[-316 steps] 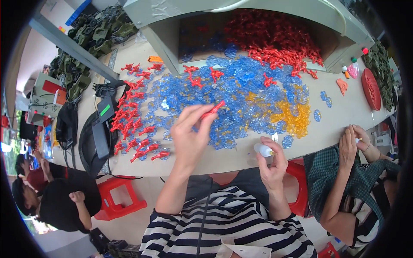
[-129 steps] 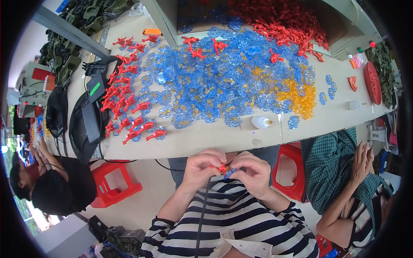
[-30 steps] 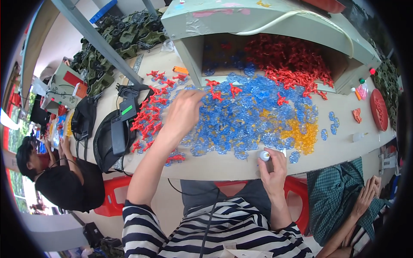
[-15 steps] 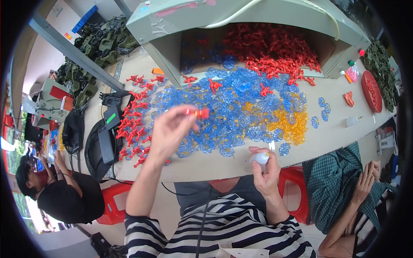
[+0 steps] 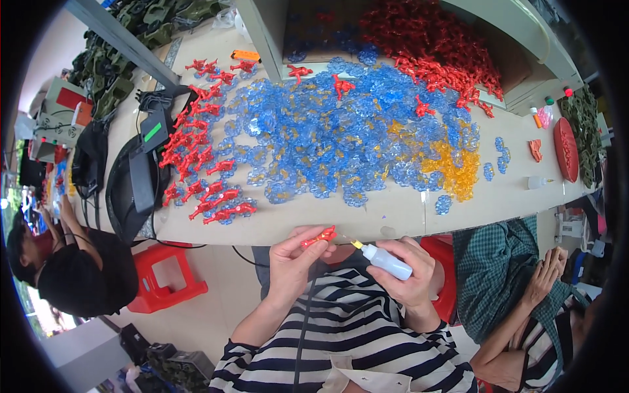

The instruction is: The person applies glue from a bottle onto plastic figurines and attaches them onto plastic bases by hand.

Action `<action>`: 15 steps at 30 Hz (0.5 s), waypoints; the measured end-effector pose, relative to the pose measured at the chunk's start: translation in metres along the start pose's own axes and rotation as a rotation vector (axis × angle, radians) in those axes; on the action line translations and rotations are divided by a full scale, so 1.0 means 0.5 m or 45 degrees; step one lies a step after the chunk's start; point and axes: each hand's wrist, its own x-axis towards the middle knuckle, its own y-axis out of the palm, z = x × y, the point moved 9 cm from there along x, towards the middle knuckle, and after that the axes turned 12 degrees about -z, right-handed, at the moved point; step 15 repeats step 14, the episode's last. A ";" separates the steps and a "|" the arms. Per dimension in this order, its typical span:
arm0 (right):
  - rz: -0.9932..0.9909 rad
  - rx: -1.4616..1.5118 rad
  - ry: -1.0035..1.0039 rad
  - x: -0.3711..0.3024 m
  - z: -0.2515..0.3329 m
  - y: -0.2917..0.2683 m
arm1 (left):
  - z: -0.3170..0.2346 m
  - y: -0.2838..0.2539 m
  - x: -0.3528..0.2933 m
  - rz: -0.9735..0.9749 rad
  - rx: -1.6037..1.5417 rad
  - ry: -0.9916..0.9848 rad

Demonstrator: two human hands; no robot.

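Close to my body, just off the table's front edge, my left hand (image 5: 295, 257) pinches a small red plastic figure (image 5: 319, 237). My right hand (image 5: 407, 267) is wrapped round a translucent squeeze bottle (image 5: 389, 261) with a yellow collar and a thin needle tip. The bottle lies tilted, its tip pointing left at the figure; whether the two touch I cannot tell. Beyond my hands spreads a wide layer of clear blue plastic pieces (image 5: 314, 141). Several red figures (image 5: 196, 150) sit in rows at its left, some on blue pieces.
Orange clear pieces (image 5: 455, 170) lie at the right of the blue ones. A grey box-like housing (image 5: 263, 39) holds a heap of red figures (image 5: 436, 49). At the right are a red dish (image 5: 565, 150) and another small bottle (image 5: 538, 182). People sit on both sides; a red stool (image 5: 167, 278) stands left.
My left hand has come back from over the blue pieces toward my body with the red figure. My right hand has tipped the bottle toward it. The view has shifted.
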 end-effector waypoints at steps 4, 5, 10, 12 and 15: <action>-0.033 -0.005 -0.004 -0.014 -0.005 0.002 | -0.025 -0.006 -0.009 -0.071 0.123 0.190; -0.030 -0.005 -0.002 -0.015 -0.004 0.002 | -0.028 -0.008 -0.011 -0.079 0.152 0.215; -0.012 0.014 0.056 -0.014 -0.006 0.005 | -0.024 -0.011 -0.010 -0.072 0.192 0.223; 0.004 0.008 0.047 -0.014 -0.007 0.007 | -0.025 -0.011 -0.011 -0.064 0.188 0.242; 0.020 0.003 0.040 -0.015 -0.009 0.009 | -0.031 -0.008 -0.012 -0.052 0.248 0.295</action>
